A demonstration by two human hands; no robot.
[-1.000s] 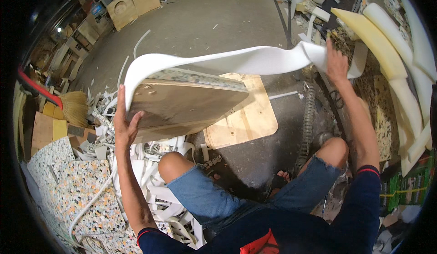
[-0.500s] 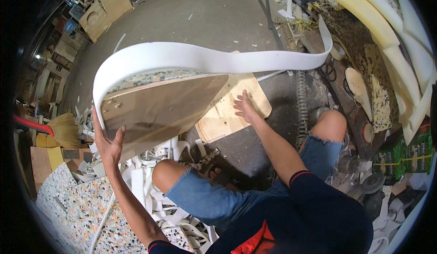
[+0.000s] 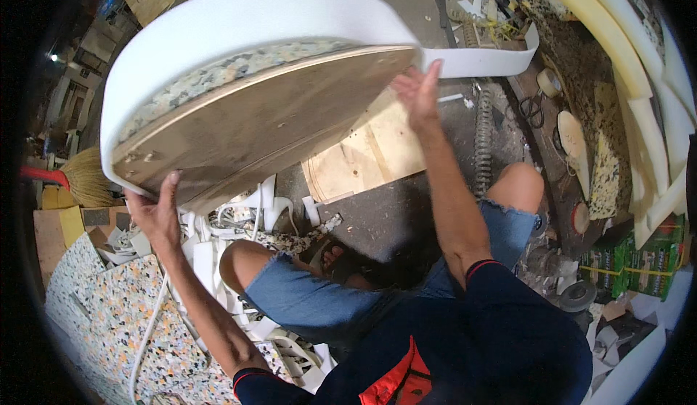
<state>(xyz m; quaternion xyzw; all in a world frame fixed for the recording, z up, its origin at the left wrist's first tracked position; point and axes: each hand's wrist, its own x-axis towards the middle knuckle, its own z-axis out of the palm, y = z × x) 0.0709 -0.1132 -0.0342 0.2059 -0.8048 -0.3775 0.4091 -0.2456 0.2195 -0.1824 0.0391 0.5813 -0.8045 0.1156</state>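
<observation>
plywood disc [image 3: 268, 129]: held up tilted over the lap, speckled foam on its upper face
white foam strip [image 3: 239, 20]: wrapped round most of the rim; loose tail trails right
left hand [image 3: 156, 212]: fingers gripping lower edge
right hand [image 3: 417, 92]: fingers spread, pressing strip at the rim
left to do: tail end unattached

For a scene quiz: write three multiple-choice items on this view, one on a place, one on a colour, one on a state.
1. Where does the broom lie?
A. far left of the view
B. on the person's lap
C. far right of the view

2. What colour is the foam strip around the round wooden board?
A. black
B. white
C. red

3. How is the board held?
A. flat on the floor
B. raised and tilted, left hand under its edge, right hand at its rim
C. with one hand only

Key: 1 A, its bristles show at the left edge. 2 B, the strip is plainly white. 3 B, both hands touch the lifted board.
</observation>
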